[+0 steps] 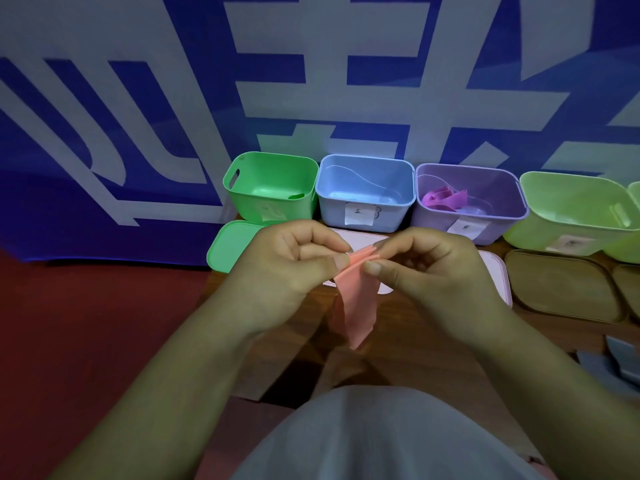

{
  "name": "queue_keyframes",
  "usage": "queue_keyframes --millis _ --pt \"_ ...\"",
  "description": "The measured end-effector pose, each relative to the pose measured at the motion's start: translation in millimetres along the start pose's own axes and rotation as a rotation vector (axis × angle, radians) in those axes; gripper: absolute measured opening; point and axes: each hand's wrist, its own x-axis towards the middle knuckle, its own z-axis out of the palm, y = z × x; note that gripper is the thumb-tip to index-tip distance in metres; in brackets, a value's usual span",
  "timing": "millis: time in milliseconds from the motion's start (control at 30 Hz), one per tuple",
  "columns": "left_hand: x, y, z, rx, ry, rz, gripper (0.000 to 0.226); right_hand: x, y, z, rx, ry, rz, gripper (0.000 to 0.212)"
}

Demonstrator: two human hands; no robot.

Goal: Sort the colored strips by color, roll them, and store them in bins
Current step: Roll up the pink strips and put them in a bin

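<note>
A pink strip (356, 306) hangs in front of me above the wooden table. My left hand (291, 268) pinches its top end from the left, and my right hand (426, 268) pinches the same end from the right, where the strip is folded or curled over. A row of bins stands at the back: a green bin (273, 168), a blue bin (367, 199), a purple bin (471, 174) holding rolled purple-pink strips (445, 199), and a light green bin (571, 188).
Lids lie in front of the bins: a green lid (230, 244), a pale pink lid (493, 271) partly hidden by my hands, and a brown lid (561, 285). Grey-blue items (620, 358) lie at the right edge. A blue and white banner hangs behind.
</note>
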Motion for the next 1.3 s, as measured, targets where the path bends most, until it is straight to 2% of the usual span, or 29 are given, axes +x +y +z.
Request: queue_keyframes --millis 233,400,533,667,867,1067,1300 --pt "1.2 -6.9 -10.1 -0.007 -0.032 0.01 0.007 -2.4 -3.0 15.0 0.027 0.088 0.027 0.015" --pt "1.0 -17.1 -11.9 -0.044 -0.014 0.039 0.015 1.0 -2.9 22.9 0.135 0.142 0.086 0.025" --pt "2.9 -22.9 -12.6 -0.052 0.015 0.101 0.022 4.5 -3.7 27.9 0.168 0.124 0.114 0.022" --pt "6.6 -23.7 -14.7 -0.079 0.032 0.127 0.022 9.8 -6.4 27.8 0.121 0.07 0.125 0.018" --pt "15.2 -20.6 -19.2 -0.116 0.024 0.133 0.021 21.6 -9.6 30.3 0.024 0.144 0.135 0.021" --pt "25.6 -21.7 -22.5 0.017 0.018 0.248 0.012 32.1 -9.7 27.6 -0.016 0.136 0.092 0.022" --pt "43.0 -25.4 -22.1 0.03 0.001 0.182 0.035 42.4 -7.5 19.4 -0.037 0.156 0.162 0.021"
